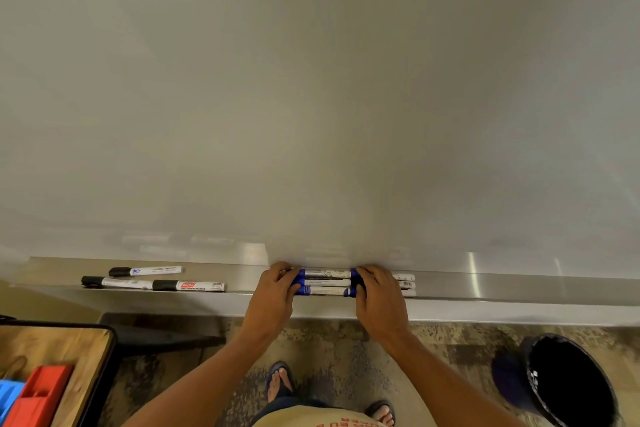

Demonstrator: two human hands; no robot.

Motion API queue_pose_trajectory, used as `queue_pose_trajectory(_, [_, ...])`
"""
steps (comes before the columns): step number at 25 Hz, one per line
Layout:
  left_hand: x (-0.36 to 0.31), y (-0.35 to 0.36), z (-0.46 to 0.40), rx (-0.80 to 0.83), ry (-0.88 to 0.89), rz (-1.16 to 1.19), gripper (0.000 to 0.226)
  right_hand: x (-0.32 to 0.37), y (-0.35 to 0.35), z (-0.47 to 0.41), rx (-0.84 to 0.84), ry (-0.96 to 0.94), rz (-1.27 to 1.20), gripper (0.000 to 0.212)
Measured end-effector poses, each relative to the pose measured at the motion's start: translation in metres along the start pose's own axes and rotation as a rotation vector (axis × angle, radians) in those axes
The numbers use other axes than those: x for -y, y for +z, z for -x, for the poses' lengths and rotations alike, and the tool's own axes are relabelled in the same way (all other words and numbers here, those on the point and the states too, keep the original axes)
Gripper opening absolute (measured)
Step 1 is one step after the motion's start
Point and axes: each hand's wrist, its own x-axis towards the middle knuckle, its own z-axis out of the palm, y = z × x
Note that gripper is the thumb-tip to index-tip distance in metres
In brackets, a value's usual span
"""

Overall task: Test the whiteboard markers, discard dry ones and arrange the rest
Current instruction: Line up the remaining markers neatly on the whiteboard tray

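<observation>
Down at the tray point(485, 288) under the whiteboard point(311, 97), both hands are working a bundle of blue markers point(325, 282). Three markers are lying side by side on the tray, parallel to the board, with blue ends showing at each side. The left hand point(273, 291) is curling its fingers over the bundle's left end, and the right hand point(377, 295) is gripping the right end the same way. White marker ends point(407, 284) are sticking out just past the right hand; whether they belong to the same markers is not clear.

Further left on the tray, three black markers point(152, 281) are lying loosely, well apart from the bundle. A dark bin point(568, 381) is standing on the floor at lower right. At lower left, a wooden table point(79, 350) is carrying red point(41, 392) and blue point(8, 399) trays.
</observation>
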Motion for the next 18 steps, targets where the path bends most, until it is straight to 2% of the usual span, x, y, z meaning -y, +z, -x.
queue_pose_trajectory(5, [0.003,0.004,-0.001,0.02,0.038,-0.084,0.038,0.003,-0.001,-0.003,-0.005,0.0,0.024,0.035])
queue_pose_trajectory(13, [0.007,0.001,-0.002,0.065,0.006,0.053,0.039,0.014,0.002,0.001,-0.053,0.072,0.021,0.03])
queue_pose_trajectory(18, [0.004,-0.001,-0.001,0.033,0.007,0.066,0.035,0.015,-0.005,0.002,-0.073,0.07,-0.021,0.026])
